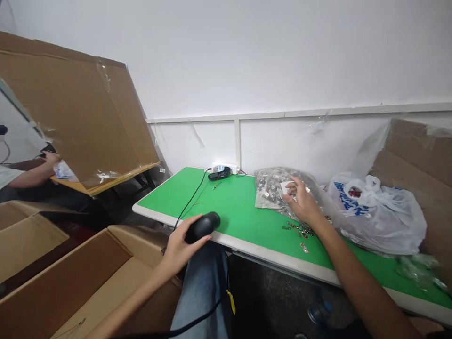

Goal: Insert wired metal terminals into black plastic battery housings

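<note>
Black device in left hand, holed end pointing right

Nearest: your jeans leg reaches under the table edge, and an open cardboard box stands to its left. Just above the knee, at the near edge of the green table, your left hand grasps a black device, thumb along its near side and fingers over the far side.

Device, orientation: long axis slants from your palm up to the right, close to level. The free end points right and slightly away from you; the rear end is hidden in the grip.

Device, appearance: smooth, matt black, rounded like an egg, with a cluster of small holes at the free end.

Further right, loose metal parts lie scattered on the green top. Beyond them, your right hand is over a clear bag packed with small pieces. Its fingers are curled, tips at a white piece; whether they pinch it cannot be told. A knotted white carrier bag sits to the right of that wrist.

Far edge: a black object lies before a white unit, by the wall. Far left, past a cardboard panel, another person's hand shows.
</note>
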Action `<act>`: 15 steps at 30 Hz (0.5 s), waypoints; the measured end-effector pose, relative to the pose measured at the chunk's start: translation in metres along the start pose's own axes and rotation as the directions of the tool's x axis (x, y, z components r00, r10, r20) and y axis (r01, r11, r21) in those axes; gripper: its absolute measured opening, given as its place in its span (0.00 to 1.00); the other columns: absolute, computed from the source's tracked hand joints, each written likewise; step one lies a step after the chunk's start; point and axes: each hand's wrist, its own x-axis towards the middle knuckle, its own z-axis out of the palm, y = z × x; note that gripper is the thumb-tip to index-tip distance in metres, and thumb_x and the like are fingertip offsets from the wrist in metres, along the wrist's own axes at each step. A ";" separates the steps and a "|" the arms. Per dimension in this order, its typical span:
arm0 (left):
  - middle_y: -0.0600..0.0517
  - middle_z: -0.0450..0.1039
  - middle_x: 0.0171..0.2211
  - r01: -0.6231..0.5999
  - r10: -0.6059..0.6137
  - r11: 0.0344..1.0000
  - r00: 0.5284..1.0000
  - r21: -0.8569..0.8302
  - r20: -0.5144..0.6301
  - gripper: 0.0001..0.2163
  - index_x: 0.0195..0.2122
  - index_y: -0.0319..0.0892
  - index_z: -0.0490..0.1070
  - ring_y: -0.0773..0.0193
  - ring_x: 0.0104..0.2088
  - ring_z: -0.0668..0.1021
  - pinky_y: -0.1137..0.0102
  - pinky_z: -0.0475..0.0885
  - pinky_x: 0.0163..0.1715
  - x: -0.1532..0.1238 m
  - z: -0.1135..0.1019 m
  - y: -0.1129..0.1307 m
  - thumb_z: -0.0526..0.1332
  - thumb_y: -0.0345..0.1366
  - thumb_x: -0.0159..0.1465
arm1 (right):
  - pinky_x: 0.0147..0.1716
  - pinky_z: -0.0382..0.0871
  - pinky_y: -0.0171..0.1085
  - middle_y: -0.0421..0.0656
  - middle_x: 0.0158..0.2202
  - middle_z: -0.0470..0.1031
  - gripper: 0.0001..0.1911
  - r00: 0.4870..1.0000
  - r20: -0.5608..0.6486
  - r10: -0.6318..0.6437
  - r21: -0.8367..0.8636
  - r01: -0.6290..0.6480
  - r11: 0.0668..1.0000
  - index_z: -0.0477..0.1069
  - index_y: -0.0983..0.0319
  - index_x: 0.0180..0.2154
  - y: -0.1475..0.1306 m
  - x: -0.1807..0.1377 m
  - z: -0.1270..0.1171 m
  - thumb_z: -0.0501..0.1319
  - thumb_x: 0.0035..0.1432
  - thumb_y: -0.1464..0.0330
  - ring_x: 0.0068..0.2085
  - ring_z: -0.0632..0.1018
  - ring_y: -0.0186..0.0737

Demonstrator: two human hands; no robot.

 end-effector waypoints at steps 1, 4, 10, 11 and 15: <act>0.45 0.82 0.54 -0.014 0.014 0.999 1.000 0.045 -0.003 0.26 0.58 0.48 0.77 0.47 0.54 0.84 0.53 0.79 0.57 -0.005 -0.007 -0.007 0.73 0.53 0.62 | 0.48 0.77 0.54 0.54 0.53 0.77 0.38 1.000 0.008 -0.002 -0.009 0.003 1.000 0.55 0.59 0.70 -0.001 0.000 0.001 0.55 0.70 0.44 0.47 0.80 0.54; 0.45 0.83 0.55 -0.121 0.121 0.985 0.993 0.124 0.008 0.26 0.60 0.51 0.76 0.46 0.53 0.84 0.52 0.80 0.56 -0.013 -0.019 -0.015 0.73 0.52 0.63 | 0.49 0.77 0.55 0.54 0.53 0.76 0.37 1.000 0.001 -0.012 0.002 0.012 1.000 0.55 0.59 0.70 0.002 -0.001 0.003 0.56 0.70 0.46 0.47 0.80 0.53; 0.44 0.82 0.55 0.237 -0.223 0.924 0.971 -0.300 0.083 0.30 0.58 0.47 0.78 0.45 0.53 0.84 0.54 0.81 0.53 -0.001 -0.019 0.022 0.75 0.56 0.59 | 0.49 0.77 0.55 0.54 0.50 0.76 0.35 0.995 -0.091 0.028 0.124 -0.017 0.992 0.57 0.60 0.67 0.013 0.001 0.005 0.56 0.70 0.45 0.44 0.80 0.51; 0.42 0.83 0.54 0.384 -0.351 0.798 0.923 -0.464 0.160 0.30 0.57 0.44 0.78 0.47 0.48 0.86 0.57 0.83 0.47 0.002 -0.018 0.031 0.72 0.59 0.60 | 0.49 0.77 0.55 0.53 0.50 0.77 0.35 0.993 -0.111 0.044 0.151 -0.027 0.988 0.57 0.60 0.66 0.013 0.002 0.005 0.56 0.70 0.45 0.44 0.80 0.51; 0.39 0.82 0.53 0.682 -0.517 0.135 0.668 -0.719 0.536 0.31 0.53 0.41 0.79 0.58 0.35 0.85 0.67 0.82 0.31 0.013 -0.015 0.061 0.59 0.65 0.68 | 0.46 0.78 0.54 0.51 0.48 0.77 0.33 0.970 -0.208 0.123 0.255 -0.067 0.965 0.58 0.58 0.64 0.010 0.006 0.003 0.55 0.70 0.44 0.41 0.80 0.50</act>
